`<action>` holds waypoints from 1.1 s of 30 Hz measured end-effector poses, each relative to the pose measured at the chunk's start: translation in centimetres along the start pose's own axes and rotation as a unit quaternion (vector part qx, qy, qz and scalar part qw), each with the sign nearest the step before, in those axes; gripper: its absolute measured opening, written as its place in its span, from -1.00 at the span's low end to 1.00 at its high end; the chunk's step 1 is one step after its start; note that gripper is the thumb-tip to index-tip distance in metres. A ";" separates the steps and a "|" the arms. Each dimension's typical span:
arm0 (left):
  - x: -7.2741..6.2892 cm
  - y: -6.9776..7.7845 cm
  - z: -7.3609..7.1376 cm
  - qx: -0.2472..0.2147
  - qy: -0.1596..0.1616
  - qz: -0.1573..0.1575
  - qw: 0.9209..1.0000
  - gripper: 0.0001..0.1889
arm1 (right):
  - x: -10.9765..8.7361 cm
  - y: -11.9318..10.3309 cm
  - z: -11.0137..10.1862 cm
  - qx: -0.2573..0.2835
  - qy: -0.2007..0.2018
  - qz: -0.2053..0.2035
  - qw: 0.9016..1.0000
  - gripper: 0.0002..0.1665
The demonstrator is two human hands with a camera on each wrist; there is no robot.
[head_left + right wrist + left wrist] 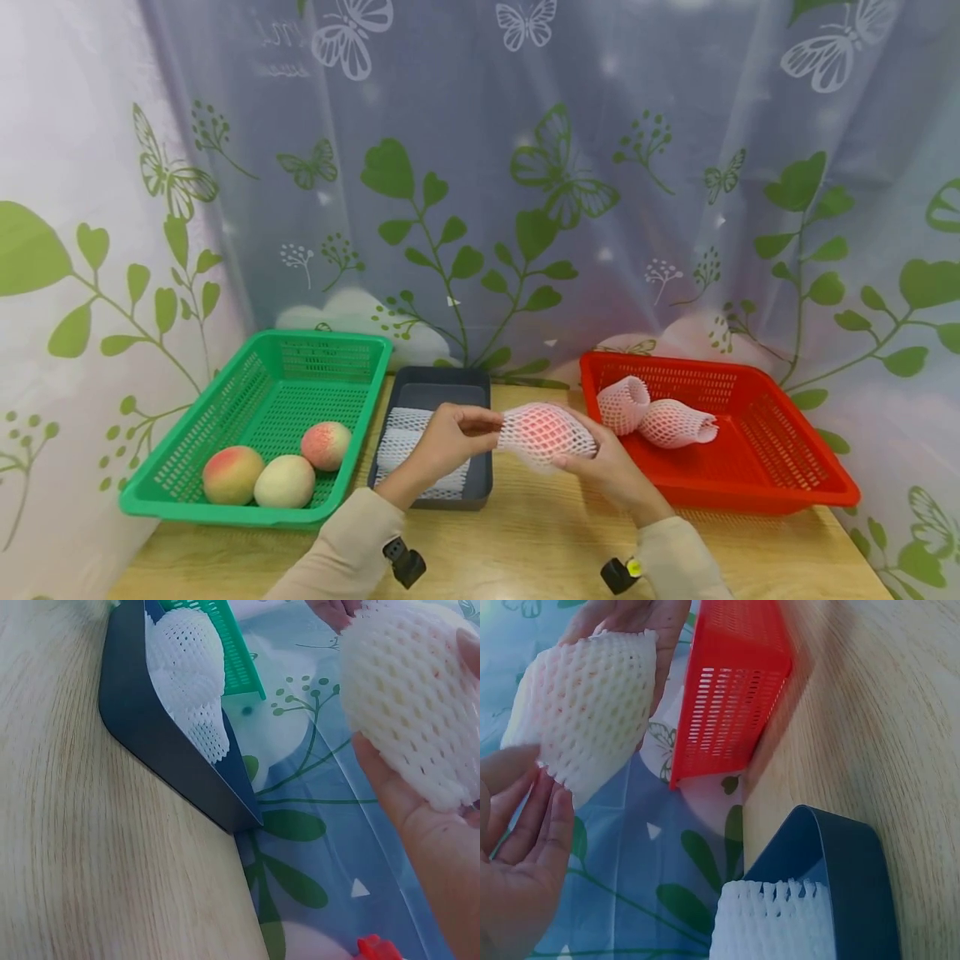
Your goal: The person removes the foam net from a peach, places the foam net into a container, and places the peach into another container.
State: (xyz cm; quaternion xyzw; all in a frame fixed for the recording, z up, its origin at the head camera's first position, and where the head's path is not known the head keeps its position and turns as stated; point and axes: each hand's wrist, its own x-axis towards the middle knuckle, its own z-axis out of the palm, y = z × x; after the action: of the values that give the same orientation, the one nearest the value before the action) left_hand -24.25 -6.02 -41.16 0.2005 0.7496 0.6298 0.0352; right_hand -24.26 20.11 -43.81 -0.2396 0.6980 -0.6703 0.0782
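Observation:
A reddish peach in a white foam net sleeve (546,429) is held up above the table between both hands. My right hand (613,467) grips its right end, thumb in front and fingers behind. At the left end, the thumb and fingers of my left hand (450,437) pinch the sleeve's edge. The left wrist view shows the sleeve (592,705) stretched over the fruit and narrowing toward the left fingertips. In the right wrist view, the right hand (420,825) supports the bulging net from beneath.
At left, a green basket (255,515) contains three bare peaches. Flat foam sleeves (405,437) lie in a dark grey tray (474,503) behind the left forearm. A red basket (750,492) on the right holds two sleeved fruits (671,423). A printed curtain (480,275) hangs behind.

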 end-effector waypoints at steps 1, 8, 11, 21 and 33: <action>0.0 0.0 0.0 -0.008 -0.007 0.002 1.000 -0.69 | 0.0 0.1 0.0 0.005 -0.002 -0.003 1.000 -0.18; 0.1 -0.4 -0.2 -0.053 -0.063 -0.014 0.996 -0.46 | 0.1 0.8 0.0 0.061 -0.024 -0.030 0.997 -0.31; 0.1 -0.6 -0.2 -0.079 -0.066 -0.013 0.995 -0.40 | 0.3 1.1 0.3 0.077 -0.028 -0.041 0.996 -0.41; -0.3 -1.3 -0.2 -0.111 -0.061 0.001 0.992 -0.32 | 0.6 1.7 1.4 0.179 -0.021 -0.018 0.984 -0.66; -0.4 -1.6 -0.3 -0.086 -0.057 0.021 0.994 -0.26 | 1.2 2.0 2.0 0.200 -0.032 -0.013 0.979 -0.68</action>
State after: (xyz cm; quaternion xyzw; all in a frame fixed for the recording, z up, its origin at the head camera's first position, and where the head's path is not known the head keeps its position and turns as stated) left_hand -24.39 -6.64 -42.74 0.2481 0.6847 0.6804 0.0816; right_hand -24.86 17.73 -45.74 -0.2497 0.5438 -0.7892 0.1384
